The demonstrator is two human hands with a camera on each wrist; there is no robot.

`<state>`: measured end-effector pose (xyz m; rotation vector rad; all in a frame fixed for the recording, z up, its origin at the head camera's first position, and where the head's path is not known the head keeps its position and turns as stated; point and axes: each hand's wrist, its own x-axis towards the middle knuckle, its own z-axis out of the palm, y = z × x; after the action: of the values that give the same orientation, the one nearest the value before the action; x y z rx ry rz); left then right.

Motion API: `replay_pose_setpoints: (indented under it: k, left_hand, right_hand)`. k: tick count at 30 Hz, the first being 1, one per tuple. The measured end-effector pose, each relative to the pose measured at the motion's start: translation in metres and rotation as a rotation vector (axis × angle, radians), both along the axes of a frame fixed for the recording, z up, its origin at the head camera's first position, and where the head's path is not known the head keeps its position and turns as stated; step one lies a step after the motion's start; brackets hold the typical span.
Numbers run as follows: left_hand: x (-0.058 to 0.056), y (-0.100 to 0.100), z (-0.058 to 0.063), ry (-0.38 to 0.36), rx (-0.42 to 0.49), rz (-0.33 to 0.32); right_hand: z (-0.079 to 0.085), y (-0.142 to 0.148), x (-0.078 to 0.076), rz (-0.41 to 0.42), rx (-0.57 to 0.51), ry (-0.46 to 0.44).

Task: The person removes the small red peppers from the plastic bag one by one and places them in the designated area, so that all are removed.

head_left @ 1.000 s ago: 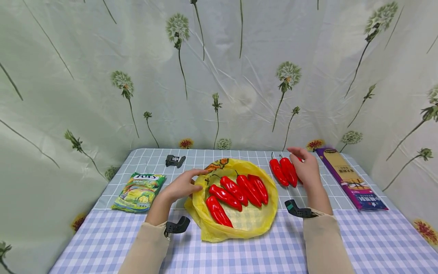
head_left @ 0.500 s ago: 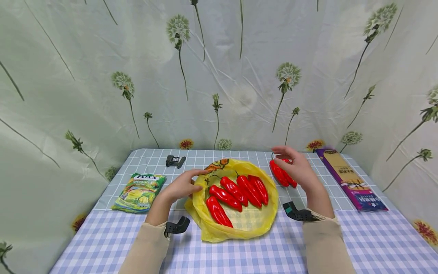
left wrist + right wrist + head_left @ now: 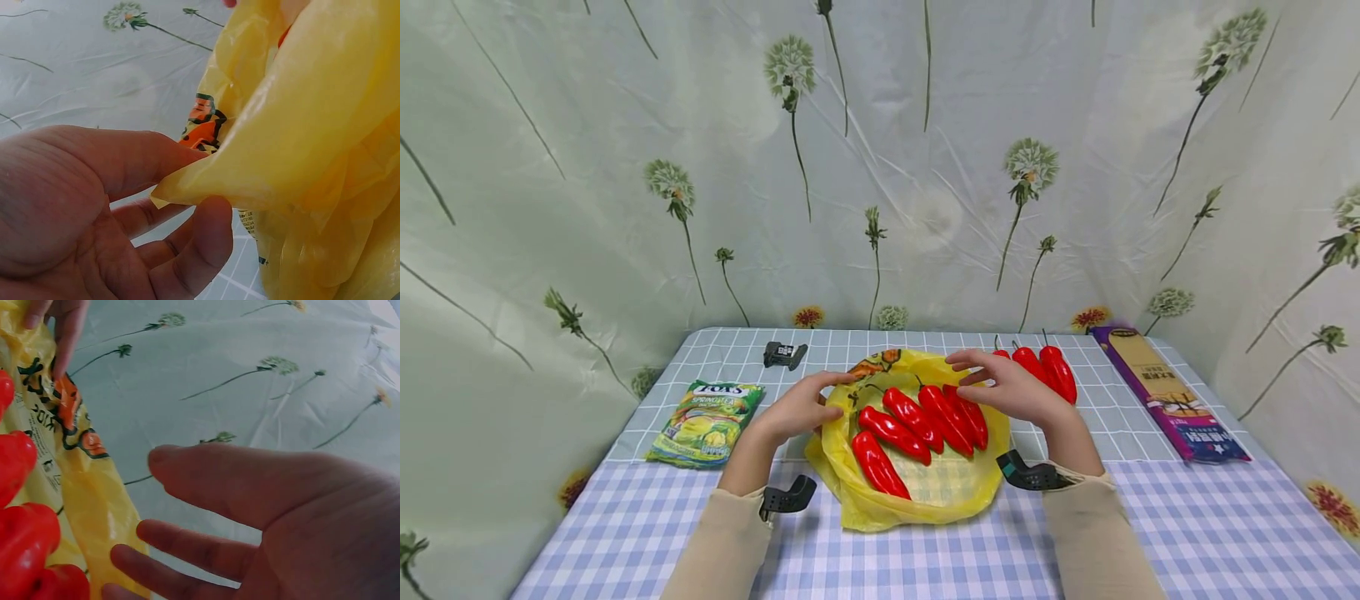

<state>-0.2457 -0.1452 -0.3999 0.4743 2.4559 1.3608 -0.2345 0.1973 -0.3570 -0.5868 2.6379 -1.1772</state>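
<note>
A yellow plastic bag (image 3: 925, 515) lies with its mouth spread wide, and several glossy red peppers (image 3: 880, 467) rest inside. At the bag's left rim, my left hand (image 3: 797, 408) pinches a fold; in the left wrist view the thumb and fingers of this hand (image 3: 125, 194) hold a corner of the yellow plastic. Over the right rim reaches my right hand (image 3: 1018, 393), its fingers apart and holding nothing. Whether these fingertips touch the plastic I cannot tell from the right wrist view. Behind the right hand lie three more red peppers (image 3: 1060, 375), one largely hidden.
Left of the bag is a green candy packet (image 3: 707, 423) marked FOX'S. A small black device (image 3: 785, 354) sits near the back edge. At the right lies a long purple and gold packet (image 3: 1165, 392). A floral curtain (image 3: 925, 167) hangs behind the table.
My right hand has moved left from above the loose peppers to the bag's right rim, uncovering some of those peppers. The left hand keeps its place on the bag.
</note>
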Motion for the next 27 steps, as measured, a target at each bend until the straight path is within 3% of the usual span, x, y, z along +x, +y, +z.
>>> replay_pose_setpoints:
  k: [7,21,27]
  left_hand:
    - [0.000,0.000,0.000,0.002,-0.004,0.003]
    - [0.000,0.000,-0.001,0.005,0.008,-0.002]
    - [0.000,0.000,-0.001,-0.002,0.012,-0.005]
  right_hand:
    - [-0.008,-0.008,-0.002,0.060,0.015,-0.044]
    - [-0.023,-0.013,-0.007,0.058,0.033,-0.148]
    - [-0.027,-0.016,-0.010,0.064,0.098,-0.104]
